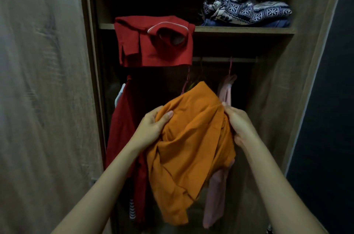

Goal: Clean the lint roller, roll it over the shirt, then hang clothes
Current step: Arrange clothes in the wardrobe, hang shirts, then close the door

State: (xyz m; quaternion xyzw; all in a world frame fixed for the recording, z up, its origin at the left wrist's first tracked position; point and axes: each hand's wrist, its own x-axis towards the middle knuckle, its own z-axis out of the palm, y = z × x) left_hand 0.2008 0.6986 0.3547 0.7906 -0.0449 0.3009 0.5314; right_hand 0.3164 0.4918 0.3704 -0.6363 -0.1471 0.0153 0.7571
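Both arms reach forward — left hand and right hand apparently clenched, fingers curled inward.

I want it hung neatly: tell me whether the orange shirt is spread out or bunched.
Bunched. The orange shirt hangs crumpled between the left hand and right hand, folds twisted.

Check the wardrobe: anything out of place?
Yes. A red shirt is draped over the front edge of the shelf, hanging down across the rail, not folded like the patterned pile beside it.
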